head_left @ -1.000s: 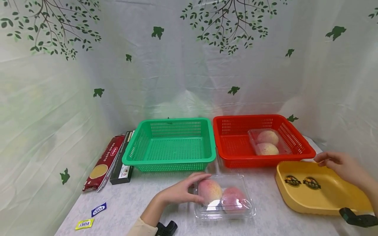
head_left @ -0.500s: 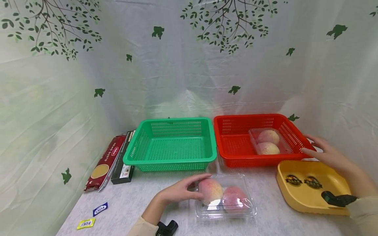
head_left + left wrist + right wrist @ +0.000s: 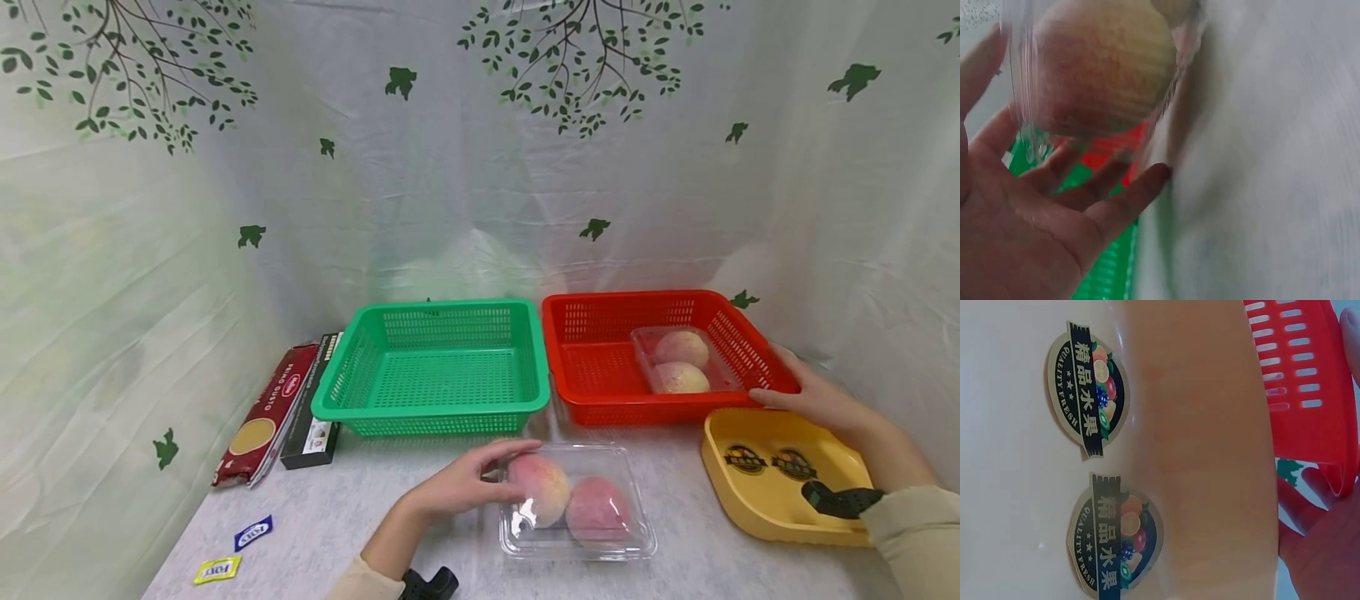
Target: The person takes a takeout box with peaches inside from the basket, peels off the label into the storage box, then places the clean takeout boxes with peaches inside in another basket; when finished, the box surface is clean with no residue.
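The yellow tray carries two round stickers, side by side on its inner wall; each reads "QUALITY FRESH" along the rim and has a black band with the Chinese characters "精品水果" across pictures of fruit. In the head view they sit at about 4 o'clock on the table. At about 9 o'clock, the long red pasta packet reads "PRIMO GUSTO" lengthwise; its small oval brand mark is too small to read. At about 8 o'clock, a blue sachet and a yellow sachet each read "FOXY", as far as can be made out. Print on the black box beside the packet is illegible.
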`<state>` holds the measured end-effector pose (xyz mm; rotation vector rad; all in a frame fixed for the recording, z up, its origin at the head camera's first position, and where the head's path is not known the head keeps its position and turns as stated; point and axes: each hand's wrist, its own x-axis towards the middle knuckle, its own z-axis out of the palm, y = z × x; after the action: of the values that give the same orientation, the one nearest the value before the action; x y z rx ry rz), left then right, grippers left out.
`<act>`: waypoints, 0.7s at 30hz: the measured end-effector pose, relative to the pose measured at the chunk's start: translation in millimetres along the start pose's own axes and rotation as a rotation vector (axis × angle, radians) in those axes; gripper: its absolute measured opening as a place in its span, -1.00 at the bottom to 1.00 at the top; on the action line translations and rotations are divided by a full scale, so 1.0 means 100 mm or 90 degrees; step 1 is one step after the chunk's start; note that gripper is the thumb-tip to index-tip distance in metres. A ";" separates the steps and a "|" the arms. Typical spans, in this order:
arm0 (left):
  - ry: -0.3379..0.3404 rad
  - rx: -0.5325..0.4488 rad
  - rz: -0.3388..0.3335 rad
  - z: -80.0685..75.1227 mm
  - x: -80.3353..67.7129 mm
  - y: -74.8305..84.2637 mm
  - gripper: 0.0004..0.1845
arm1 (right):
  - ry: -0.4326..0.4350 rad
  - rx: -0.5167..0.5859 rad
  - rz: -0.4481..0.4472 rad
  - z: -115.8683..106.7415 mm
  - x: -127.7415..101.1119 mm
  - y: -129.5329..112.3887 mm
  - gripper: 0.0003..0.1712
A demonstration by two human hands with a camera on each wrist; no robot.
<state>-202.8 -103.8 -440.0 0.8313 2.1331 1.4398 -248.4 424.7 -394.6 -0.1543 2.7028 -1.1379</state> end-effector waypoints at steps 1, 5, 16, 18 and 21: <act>0.008 -0.002 0.002 0.01 0.00 0.02 -0.37 | -0.001 0.000 0.000 0.00 0.00 0.00 0.14; 0.039 -0.039 0.000 0.06 0.00 0.08 -0.46 | 0.002 -0.004 -0.006 0.01 0.00 0.01 0.13; 0.079 -0.103 -0.042 0.15 0.03 0.13 -0.64 | 0.003 0.008 0.008 0.03 -0.01 0.04 0.13; 0.065 -0.120 -0.054 0.16 0.03 0.12 -0.63 | 0.004 0.010 0.007 0.03 -0.01 0.05 0.13; 0.039 -0.146 -0.070 0.16 0.02 0.12 -0.63 | 0.007 0.010 0.006 0.04 -0.02 0.05 0.12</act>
<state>-191.0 -88.3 -435.0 0.5833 1.9754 1.6316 -246.0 426.1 -400.5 -0.1321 2.7007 -1.1605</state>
